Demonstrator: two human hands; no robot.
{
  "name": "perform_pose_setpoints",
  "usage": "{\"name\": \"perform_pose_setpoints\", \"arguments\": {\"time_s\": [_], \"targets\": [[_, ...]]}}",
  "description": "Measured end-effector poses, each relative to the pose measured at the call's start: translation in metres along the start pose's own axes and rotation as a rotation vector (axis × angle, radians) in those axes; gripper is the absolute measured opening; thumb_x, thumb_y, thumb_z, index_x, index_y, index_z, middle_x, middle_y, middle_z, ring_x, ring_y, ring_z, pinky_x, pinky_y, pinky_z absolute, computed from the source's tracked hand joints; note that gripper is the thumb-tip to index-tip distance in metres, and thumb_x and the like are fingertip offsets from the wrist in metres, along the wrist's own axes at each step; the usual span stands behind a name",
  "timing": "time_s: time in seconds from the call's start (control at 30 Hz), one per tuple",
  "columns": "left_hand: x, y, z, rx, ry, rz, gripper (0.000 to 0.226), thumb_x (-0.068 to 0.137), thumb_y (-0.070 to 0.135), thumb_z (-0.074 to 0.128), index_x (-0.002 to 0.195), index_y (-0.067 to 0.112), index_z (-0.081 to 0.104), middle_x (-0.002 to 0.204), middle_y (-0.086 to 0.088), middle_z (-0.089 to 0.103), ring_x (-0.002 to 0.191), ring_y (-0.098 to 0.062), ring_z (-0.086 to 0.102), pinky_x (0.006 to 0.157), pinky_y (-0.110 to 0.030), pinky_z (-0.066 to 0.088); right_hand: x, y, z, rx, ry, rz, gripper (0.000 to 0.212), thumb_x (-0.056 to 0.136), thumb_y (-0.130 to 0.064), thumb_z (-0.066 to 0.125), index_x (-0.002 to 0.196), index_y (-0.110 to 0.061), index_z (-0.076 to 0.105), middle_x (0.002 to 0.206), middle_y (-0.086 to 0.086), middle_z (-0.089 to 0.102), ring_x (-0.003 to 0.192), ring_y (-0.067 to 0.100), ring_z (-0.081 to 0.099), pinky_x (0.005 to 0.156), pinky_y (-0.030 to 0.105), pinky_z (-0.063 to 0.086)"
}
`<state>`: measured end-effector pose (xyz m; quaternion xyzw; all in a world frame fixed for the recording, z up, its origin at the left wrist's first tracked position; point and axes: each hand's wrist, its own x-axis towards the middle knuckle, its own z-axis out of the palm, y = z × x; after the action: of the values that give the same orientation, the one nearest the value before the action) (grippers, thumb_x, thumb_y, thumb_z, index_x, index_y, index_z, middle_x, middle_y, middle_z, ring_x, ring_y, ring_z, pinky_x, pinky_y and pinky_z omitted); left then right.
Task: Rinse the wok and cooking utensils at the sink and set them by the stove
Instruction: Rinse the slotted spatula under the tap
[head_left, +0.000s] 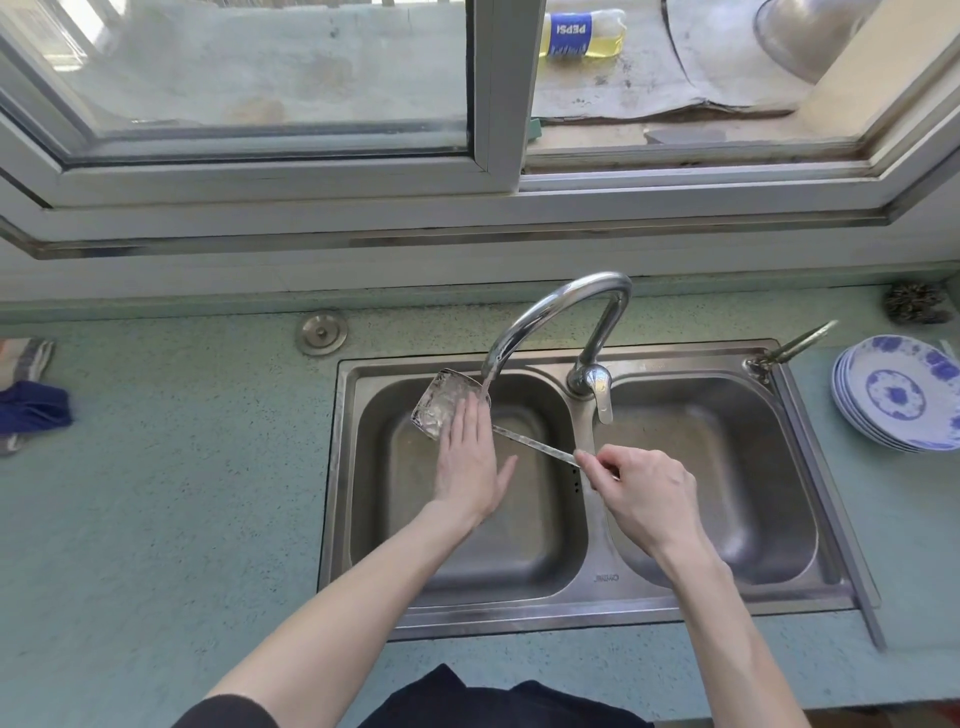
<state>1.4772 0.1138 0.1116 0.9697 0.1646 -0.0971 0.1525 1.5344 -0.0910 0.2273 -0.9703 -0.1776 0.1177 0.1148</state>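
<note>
A steel spatula (449, 402), its flat blade glossy with water, is held under the tap (566, 312) over the sink's (571, 613) left basin; its thin handle is pinched by the right hand (647, 496), and the blade is touched by the flat, straight-fingered left hand (467, 462).

One steel sink (597, 597) with two basins. One curved tap (571, 301) running over the left basin. One metal spatula (452, 397) under the water. Two bare hands: the left hand (470, 462) and the right hand (647, 491). One stack of blue-and-white plates (901, 392); the exact number cannot be told. One plastic bottle (582, 34) outside the window. One metal scourer (914, 304). One bundle of cloths (26, 387) on the table (171, 493).
</note>
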Motion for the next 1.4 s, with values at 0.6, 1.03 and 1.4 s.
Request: {"name": "perform_pose_setpoints", "arguments": {"time_s": [0.6,1.03,1.4], "targets": [[-0.011,0.058,-0.022,-1.404,0.078,-0.58,0.033,0.106,0.039,0.05,0.121,0.011,0.057,0.105,-0.002,0.069,0.104,-0.021,0.068,0.094,-0.033,0.052,-0.012,-0.006,0.014,-0.12,0.189,-0.125,0.046,0.091,-0.046,0.075,0.06,-0.019,0.055,0.049,-0.001,0.059,0.047,0.032,0.06,0.046,0.021,0.011],[0.003,0.049,-0.042,-1.724,-0.025,-0.731,0.009,0.101,0.013,0.063,0.104,0.006,0.058,0.085,-0.013,0.079,0.078,-0.025,0.078,0.064,-0.027,0.062,-0.019,0.025,0.036,-0.048,0.059,-0.106,0.038,0.103,-0.057,0.047,0.085,-0.027,0.063,0.074,-0.007,0.062,0.074,0.021,0.061,0.058,0.037,0.05],[-0.009,0.058,-0.033,-1.736,0.026,-0.686,0.013,0.097,0.009,0.069,0.105,-0.001,0.068,0.097,-0.019,0.078,0.076,-0.018,0.075,0.069,-0.024,0.061,0.007,0.014,0.06,0.277,-0.117,-0.137,0.009,0.098,-0.034,0.07,0.104,-0.027,0.069,0.091,-0.006,0.075,0.083,0.022,0.069,0.072,0.039,0.055]]}}
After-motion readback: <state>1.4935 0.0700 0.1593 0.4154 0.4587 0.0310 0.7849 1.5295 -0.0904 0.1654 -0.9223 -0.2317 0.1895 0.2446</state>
